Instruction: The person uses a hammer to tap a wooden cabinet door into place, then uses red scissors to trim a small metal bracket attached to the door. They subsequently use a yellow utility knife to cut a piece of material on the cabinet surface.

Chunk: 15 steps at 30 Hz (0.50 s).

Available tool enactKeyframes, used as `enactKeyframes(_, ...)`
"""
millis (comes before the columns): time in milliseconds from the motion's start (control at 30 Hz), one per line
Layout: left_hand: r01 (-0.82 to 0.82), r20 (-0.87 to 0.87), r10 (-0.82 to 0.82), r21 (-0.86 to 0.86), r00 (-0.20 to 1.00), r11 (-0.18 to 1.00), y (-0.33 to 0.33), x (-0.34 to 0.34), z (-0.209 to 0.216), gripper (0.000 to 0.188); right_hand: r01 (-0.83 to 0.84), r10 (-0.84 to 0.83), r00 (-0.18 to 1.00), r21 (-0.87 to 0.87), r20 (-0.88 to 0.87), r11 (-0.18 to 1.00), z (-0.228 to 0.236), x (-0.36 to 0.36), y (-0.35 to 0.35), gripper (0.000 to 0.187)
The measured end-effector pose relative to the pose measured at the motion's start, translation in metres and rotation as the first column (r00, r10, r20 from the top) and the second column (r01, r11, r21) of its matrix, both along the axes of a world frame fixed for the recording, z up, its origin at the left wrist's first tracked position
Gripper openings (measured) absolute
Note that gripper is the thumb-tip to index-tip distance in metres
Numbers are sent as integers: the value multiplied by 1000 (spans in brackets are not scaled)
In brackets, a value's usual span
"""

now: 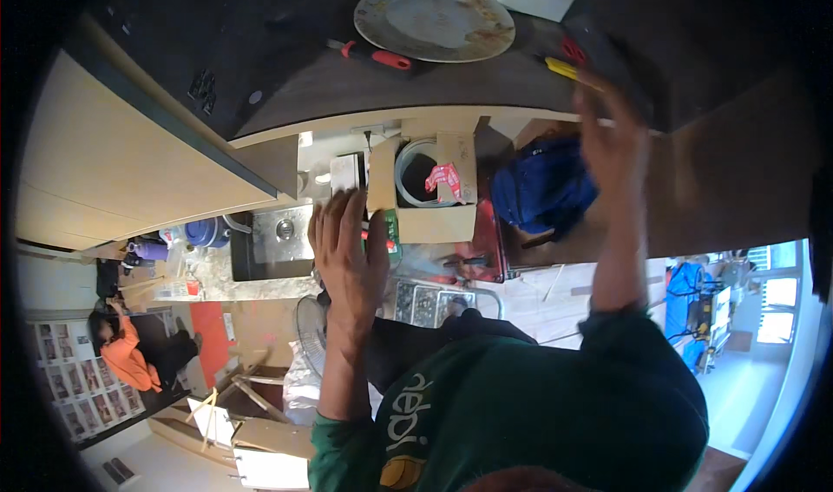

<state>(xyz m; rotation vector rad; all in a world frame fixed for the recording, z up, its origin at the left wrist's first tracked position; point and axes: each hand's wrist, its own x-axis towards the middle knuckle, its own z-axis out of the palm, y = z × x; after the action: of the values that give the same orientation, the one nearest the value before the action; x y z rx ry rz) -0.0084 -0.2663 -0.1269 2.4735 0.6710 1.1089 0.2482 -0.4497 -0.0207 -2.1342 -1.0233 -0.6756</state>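
Note:
My left hand (349, 249) is raised in front of the sink and cardboard box, fingers up and slightly apart, with nothing in it. Farther right, my right hand (614, 141) reaches up to the edge of the dark shelf (295, 84). Its fingers are stretched out and a little blurred. Just beyond those fingertips lies a slim yellow tool (561, 68), perhaps a cutter; whether they touch is unclear. Beside it is a small red object (573, 51). A red-and-black handled tool (376, 55) lies near a stained oval plate (434, 21).
Below the shelf are an open cardboard box (438, 226) with a coiled hose, a blue bag (545, 184) and a steel sink (269, 268). A step ladder (447, 304) and a fan (311, 331) stand near me. A person in orange (130, 357) is at far left.

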Motion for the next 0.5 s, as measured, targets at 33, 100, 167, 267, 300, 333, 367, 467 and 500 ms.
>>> enactKeyframes(33, 49, 44, -54, 95, 998, 994, 0, 13, 26, 38, 120, -133, 989, -183, -61, 976, 11, 35, -7, 38)
enactKeyframes(100, 124, -2, -127, 240, 992, 963, -1, 40, 58, 38, 122, -213, 957, -394, -195, 911, 18, 83, -20, 41)
enactKeyframes(167, 170, 4, -178, 281, 984, 945, -12, 71, 63, 39, -80, 0, 980, -393, -200, 916, 15, 130, -26, 43)
enactKeyframes(267, 259, -56, -254, 328, 965, 909, -10, 112, 58, 42, -266, 261, 963, -359, -64, 895, -39, 183, -34, 42)
enactKeyframes(300, 263, -83, -250, 321, 965, 910, -15, 123, 56, 43, -277, 271, 960, -391, -73, 878, -42, 188, -38, 41)
enactKeyframes(333, 271, -110, -249, 313, 962, 910, -20, 134, 51, 44, -286, 278, 957, -423, -82, 860, -45, 191, -46, 41)
enactKeyframes(367, 259, -123, -231, 318, 965, 912, -12, 140, 42, 50, -254, 301, 948, -319, 106, 913, -25, 149, -23, 35)
enactKeyframes(467, 302, -131, -273, 339, 953, 891, -23, 156, 31, 53, -109, 107, 993, -40, -48, 993, -20, 100, -47, 31)
enactKeyframes(500, 296, -139, -263, 353, 955, 888, -28, 161, 30, 53, -12, 28, 971, 67, -236, 998, -15, 75, -57, 30)
